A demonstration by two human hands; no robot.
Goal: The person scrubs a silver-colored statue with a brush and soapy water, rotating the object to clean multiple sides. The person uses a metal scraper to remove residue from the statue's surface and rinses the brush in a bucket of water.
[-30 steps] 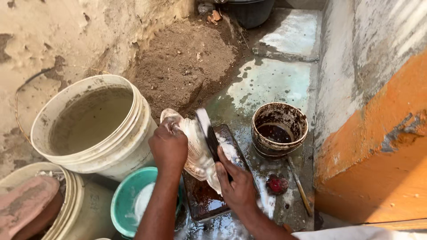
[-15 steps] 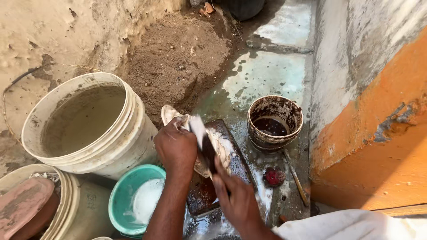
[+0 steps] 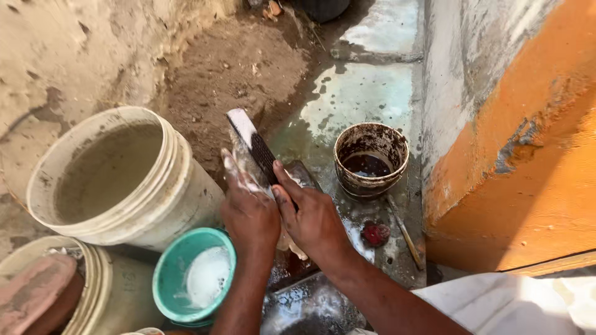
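My left hand (image 3: pixel 248 208) and my right hand (image 3: pixel 310 217) are pressed together around a whitish wet cloth (image 3: pixel 292 242) and a flat black brush with a white edge (image 3: pixel 251 142), which sticks up and away from the fingers. The right hand grips the brush near its lower end. The left hand clutches the soapy cloth against it. Both are over a dark wet slab (image 3: pixel 298 267) on the ground. Most of the cloth is hidden behind the hands.
A large white bucket of murky water (image 3: pixel 118 180) stands at left, a teal bowl with white foam (image 3: pixel 192 273) below it, and another bucket with a reddish lid (image 3: pixel 49 291) at the bottom left. A rusty tin of dark liquid (image 3: pixel 370 158), a red lump (image 3: pixel 375 233) and a stick (image 3: pixel 405 231) lie at right by an orange wall (image 3: pixel 515 161).
My hands have closed in on each other and bunched the cloth, which was spread out before. The brush now points up and left. The view has shifted closer.
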